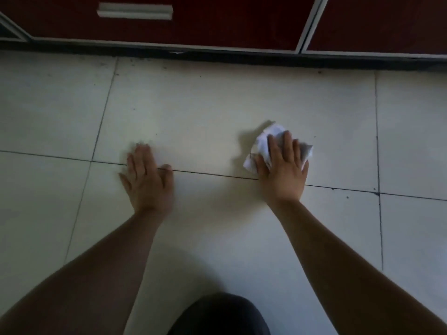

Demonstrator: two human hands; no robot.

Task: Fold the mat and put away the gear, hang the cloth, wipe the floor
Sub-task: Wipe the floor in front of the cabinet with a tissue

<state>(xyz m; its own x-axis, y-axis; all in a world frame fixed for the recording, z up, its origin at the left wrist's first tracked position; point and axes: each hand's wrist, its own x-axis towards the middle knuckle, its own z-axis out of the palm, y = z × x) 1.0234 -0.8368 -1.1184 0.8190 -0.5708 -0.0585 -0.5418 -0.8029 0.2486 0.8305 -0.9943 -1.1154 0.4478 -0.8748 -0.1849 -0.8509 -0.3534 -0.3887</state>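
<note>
A crumpled white cloth (262, 143) lies on the pale tiled floor (205, 112), right of centre. My right hand (283, 170) presses flat on top of it, fingers spread over the cloth, which sticks out above and to both sides of the fingers. My left hand (147, 176) rests flat on the bare floor to the left, palm down, fingers together and holding nothing. Both forearms reach in from the bottom of the view. No mat or other gear is in sight.
Dark red cabinet fronts (217, 20) with a white handle (135, 11) run along the far edge, above a dark plinth (217, 53). Dark specks dot the tiles near the plinth. My dark-clothed knee (217, 315) shows at the bottom centre.
</note>
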